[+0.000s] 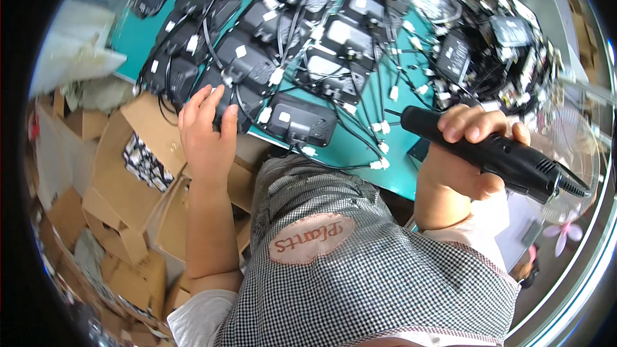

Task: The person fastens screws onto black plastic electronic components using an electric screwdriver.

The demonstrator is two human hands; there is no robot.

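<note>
My right hand (pixel 472 148) is wrapped round a black electric screwdriver (pixel 450 135), whose thin bit points left above the table. A cord runs from its back end. My left hand (pixel 209 132) has its fingers stretched out, thumb apart. Its fingertips rest on or just above a black plastic unit (pixel 239 119) at the table's near edge; contact is hard to tell. Right of that lies another black unit (pixel 301 120) with a white label and a cable. Several more such units (pixel 247 61) lie in rows behind, with white-plugged cables (pixel 379 135) among them.
A tangled heap of black cables and small boxes (pixel 485 42) fills the right side of the green table (pixel 402 177). Open cardboard boxes (pixel 125 196) stand on the floor at left, one holding small parts. A fan with a clear round cage (pixel 578 148) is at right.
</note>
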